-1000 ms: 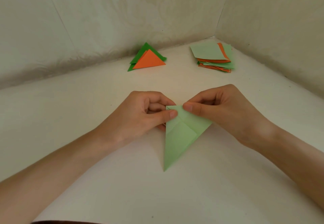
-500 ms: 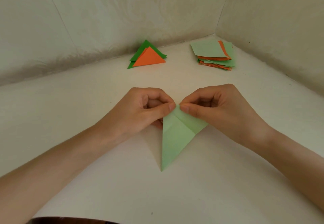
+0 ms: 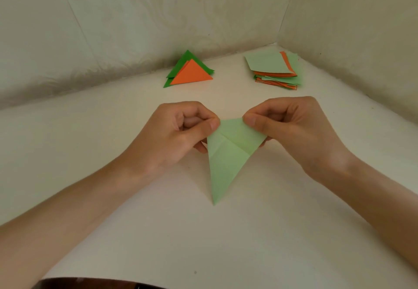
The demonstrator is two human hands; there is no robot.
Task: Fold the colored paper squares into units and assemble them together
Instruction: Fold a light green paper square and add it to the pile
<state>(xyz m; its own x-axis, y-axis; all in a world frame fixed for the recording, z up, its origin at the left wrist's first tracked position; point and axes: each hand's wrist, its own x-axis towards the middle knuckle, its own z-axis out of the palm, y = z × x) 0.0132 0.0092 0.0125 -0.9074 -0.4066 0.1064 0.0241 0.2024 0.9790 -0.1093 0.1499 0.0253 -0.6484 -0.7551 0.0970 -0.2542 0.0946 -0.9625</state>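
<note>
A light green paper [image 3: 226, 159], folded into a long triangle, hangs with its point toward me just above the white table [image 3: 226, 243]. My left hand [image 3: 178, 134] pinches its upper left corner between thumb and curled fingers. My right hand [image 3: 291, 128] pinches the upper right corner the same way. Creases cross the paper's upper half. At the back lie folded triangular units [image 3: 191, 73], an orange one on top of dark green ones. A stack of flat paper squares [image 3: 274, 69], light green and orange, sits at the back right.
Pale walls close the table at the back and on the right, meeting in a corner [image 3: 277, 41] behind the stack. A dark edge [image 3: 90, 284] shows at the bottom of the view.
My two thumbs, which met at the paper's top corner, have moved apart. The upper part of the paper now spreads wider between my hands.
</note>
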